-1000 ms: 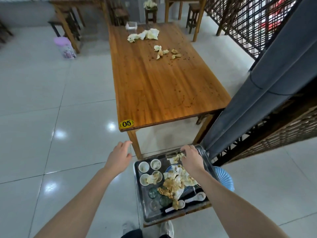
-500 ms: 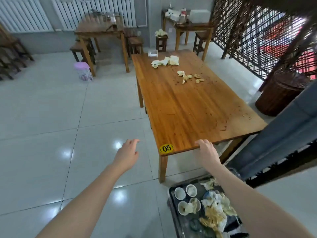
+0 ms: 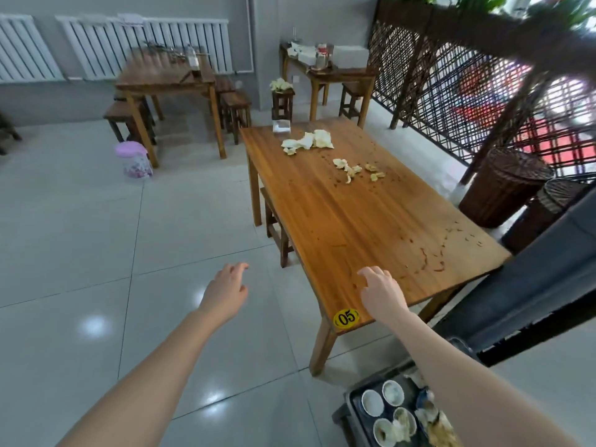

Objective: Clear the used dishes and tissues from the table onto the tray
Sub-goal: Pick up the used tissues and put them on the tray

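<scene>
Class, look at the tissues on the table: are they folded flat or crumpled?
Crumpled. The tissues lie in loose, wrinkled heaps at the table's far end, with smaller scrunched scraps nearby.

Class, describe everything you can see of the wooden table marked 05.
The table is rectangular, of glossy orange-brown planked wood on square legs. A yellow oval sticker reading 05 sits at its near corner. Crumpled tissues lie near the far end beside a small clear container; smaller scraps lie mid-table, and crumbs and reddish stains dot the top. The right hand is at the near edge; contact is unclear. A stool is tucked underneath.
</scene>
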`<state>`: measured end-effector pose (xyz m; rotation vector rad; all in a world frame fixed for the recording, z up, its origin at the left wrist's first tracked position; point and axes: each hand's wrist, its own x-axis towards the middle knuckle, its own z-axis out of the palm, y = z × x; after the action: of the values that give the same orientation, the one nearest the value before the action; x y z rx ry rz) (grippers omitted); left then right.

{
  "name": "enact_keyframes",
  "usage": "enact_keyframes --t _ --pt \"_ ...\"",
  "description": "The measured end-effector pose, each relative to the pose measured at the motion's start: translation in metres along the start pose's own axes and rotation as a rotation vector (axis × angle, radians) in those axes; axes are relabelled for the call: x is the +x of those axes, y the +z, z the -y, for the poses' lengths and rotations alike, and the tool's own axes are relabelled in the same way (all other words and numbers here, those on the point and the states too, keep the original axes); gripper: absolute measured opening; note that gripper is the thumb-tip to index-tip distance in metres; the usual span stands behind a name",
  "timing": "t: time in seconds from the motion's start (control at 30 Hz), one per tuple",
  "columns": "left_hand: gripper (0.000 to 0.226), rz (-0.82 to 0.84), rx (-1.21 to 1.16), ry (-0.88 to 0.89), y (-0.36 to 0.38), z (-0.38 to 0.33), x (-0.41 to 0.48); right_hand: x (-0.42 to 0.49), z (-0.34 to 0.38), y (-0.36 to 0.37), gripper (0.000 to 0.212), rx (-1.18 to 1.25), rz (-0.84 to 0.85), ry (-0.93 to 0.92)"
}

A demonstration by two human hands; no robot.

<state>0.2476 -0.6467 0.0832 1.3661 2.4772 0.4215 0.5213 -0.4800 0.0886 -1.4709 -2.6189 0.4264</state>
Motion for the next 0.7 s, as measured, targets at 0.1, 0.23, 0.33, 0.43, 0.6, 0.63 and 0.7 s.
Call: enact_keyframes --t 0.1,0.23,0.33,0.43,0.6,0.63,0.7 --pt "0.044 0.03 0.002 0.017 0.004 -0.002 0.032 0.026 -0.007 -0.005 0.044 -0.043 -0.038 -0.01" --pt "0.045 0.034 0.01 0.055 0.002 -0.004 0.091 0.082 -0.003 -0.008 0.047 -0.026 -0.06 -0.028" --pt "0.043 0.01 0.006 0.048 -0.007 -0.006 0.141 0.131 0.008 -0.01 0.048 0.017 -0.085 -0.022" --pt "0.043 -0.01 0.021 0.055 -0.021 -0.009 0.188 0.177 0.017 -0.013 0.049 0.041 -0.073 -0.028" --pt "0.043 -0.007 -0.011 0.072 -0.035 -0.01 0.249 0.235 0.022 -0.019 0.05 0.048 -0.101 -0.017" --pt "0.042 -0.004 -0.014 0.08 -0.036 -0.01 0.262 0.245 0.022 -0.018 0.05 0.044 -0.104 -0.012" --pt "0.04 -0.004 -0.016 0.099 -0.038 -0.009 0.29 0.266 0.02 -0.015 0.05 0.033 -0.094 0.017"
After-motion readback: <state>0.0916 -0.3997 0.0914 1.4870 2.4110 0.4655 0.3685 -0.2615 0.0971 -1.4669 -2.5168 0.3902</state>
